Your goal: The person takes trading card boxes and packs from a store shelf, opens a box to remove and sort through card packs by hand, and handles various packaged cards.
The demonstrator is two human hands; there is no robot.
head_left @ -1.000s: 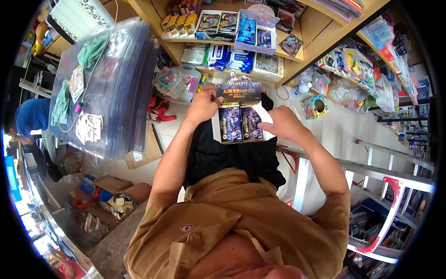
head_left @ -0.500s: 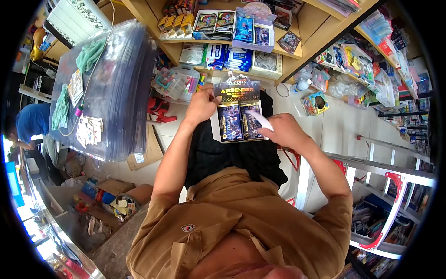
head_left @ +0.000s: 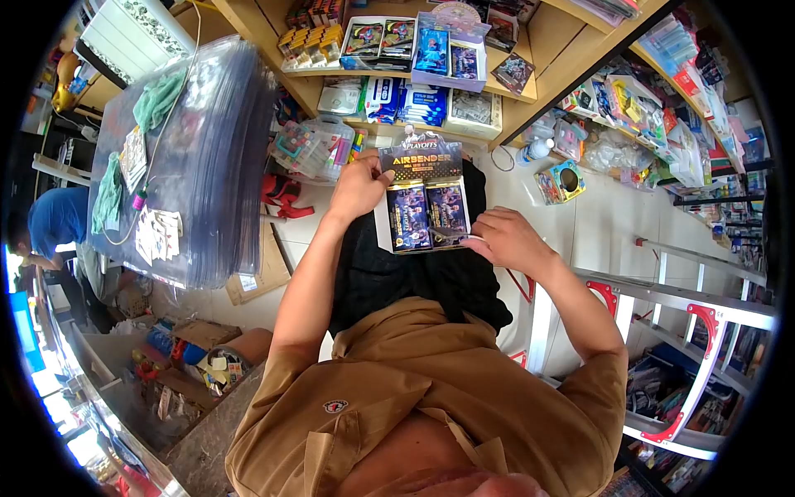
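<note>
An open display box (head_left: 383, 229) marked PLAYOFFS and AIRBENDER rests on my lap, its printed lid (head_left: 421, 163) raised at the back. Two stacks of dark, gold-edged card packs, the left stack (head_left: 409, 217) and the right stack (head_left: 447, 212), lie side by side in it. My left hand (head_left: 358, 187) grips the box at the lid's left edge, thumb in front. At the lower right corner, my right hand (head_left: 509, 238) pinches a thin pale strip (head_left: 454, 237), seen nearly edge-on in front of the packs. Whether the strip is part of the box I cannot tell.
Ahead, wooden shelves (head_left: 530, 98) hold boxes of card packs. Clear plastic sheets (head_left: 211, 166) are stacked at left, with cloths on top. A metal ladder (head_left: 662, 291) stands to the right. At far left, a person in a blue top (head_left: 60, 217) bends over.
The pale strip in my right hand has tipped down from a raised slant to nearly flat along the box's front. My right fingers have curled more. My left hand stays at the lid.
</note>
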